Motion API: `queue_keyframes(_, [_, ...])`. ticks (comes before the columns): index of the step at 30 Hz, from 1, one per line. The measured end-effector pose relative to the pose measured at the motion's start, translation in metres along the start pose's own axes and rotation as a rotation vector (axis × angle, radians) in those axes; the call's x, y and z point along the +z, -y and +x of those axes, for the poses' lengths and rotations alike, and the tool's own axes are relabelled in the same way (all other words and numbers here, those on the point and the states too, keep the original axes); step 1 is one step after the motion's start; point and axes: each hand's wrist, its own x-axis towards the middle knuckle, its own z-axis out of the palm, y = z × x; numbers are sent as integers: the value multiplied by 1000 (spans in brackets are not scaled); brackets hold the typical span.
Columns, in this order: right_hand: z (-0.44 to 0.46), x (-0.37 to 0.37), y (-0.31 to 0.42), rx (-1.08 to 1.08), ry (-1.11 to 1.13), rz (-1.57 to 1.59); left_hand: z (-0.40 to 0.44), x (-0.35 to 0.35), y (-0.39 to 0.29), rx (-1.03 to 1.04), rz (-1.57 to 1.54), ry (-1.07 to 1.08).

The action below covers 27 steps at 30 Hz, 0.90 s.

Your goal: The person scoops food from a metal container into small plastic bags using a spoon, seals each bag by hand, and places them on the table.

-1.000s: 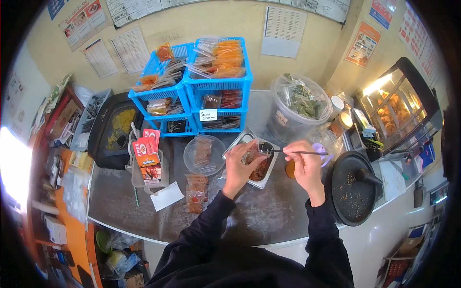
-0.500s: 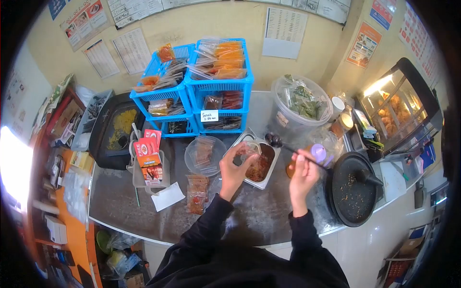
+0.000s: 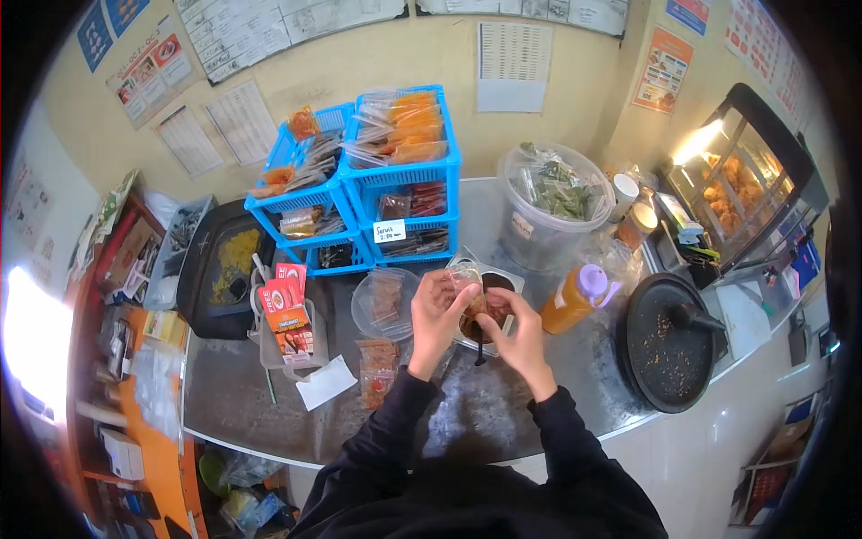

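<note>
My left hand (image 3: pixel 435 316) pinches the top of a small clear plastic bag (image 3: pixel 468 286) holding some reddish-brown filling. Lower on the same bag, the fingers of my right hand (image 3: pixel 519 349) are closed. Both hands hang over a metal food pan (image 3: pixel 510 280) of dark red-brown sauce, partly covered by my fingers. A black spoon (image 3: pixel 480 352) leans in the pan, its handle end pointing toward me and its bowl hidden. Left of the pan stands a round clear tub (image 3: pixel 358 314) with filled sachets; more filled sachets (image 3: pixel 379 366) lie in front of it.
Stacked blue baskets (image 3: pixel 452 171) of filled packets stand behind. A leaf-filled bucket (image 3: pixel 530 238), an orange bottle (image 3: pixel 567 304) and a stone mortar with pestle (image 3: pixel 651 373) are to the right. Leftward are a leaflet holder (image 3: pixel 314 353) and a black tray (image 3: pixel 193 287).
My right hand has let go of the black spoon, now lying in the pan, and has moved left to the plastic bag. The view has shifted slightly.
</note>
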Motion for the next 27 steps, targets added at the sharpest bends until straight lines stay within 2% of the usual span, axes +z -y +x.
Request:
queue_keyframes(1, [5, -1, 7, 95, 86, 17, 0, 3, -2, -10, -1, 2])
queue_keyframes(4, [9, 11, 5, 226, 61, 212, 5, 9, -9, -50, -39, 17])
queue_keyframes(7, [9, 8, 2, 344, 131, 300, 6, -2, -18, -139, -104, 82])
queue_keyframes(9, [6, 8, -2, 372, 163, 348, 7, -11, -22, -201, -99, 166])
queue_keyframes(13, [1, 14, 4, 405, 193, 514, -1, -19, -18, -180, -50, 98])
queue_keyframes(16, [-1, 20, 20, 415, 101, 616, -5, -16, -21, -138, -56, 28])
queue_keyframes(19, [-6, 23, 17, 287, 116, 399, -8, -13, -30, -137, -65, -16])
queue_keyframes(22, [-9, 26, 6, 379, 162, 338, -11, -12, -38, -154, -56, -37])
queue_keyframes(25, [-9, 25, 14, 357, 177, 317, -12, -18, -32, -122, -89, -52])
queue_keyframes(27, [-6, 26, 22, 269, 120, 325, -15, -22, -36, -134, -118, -68])
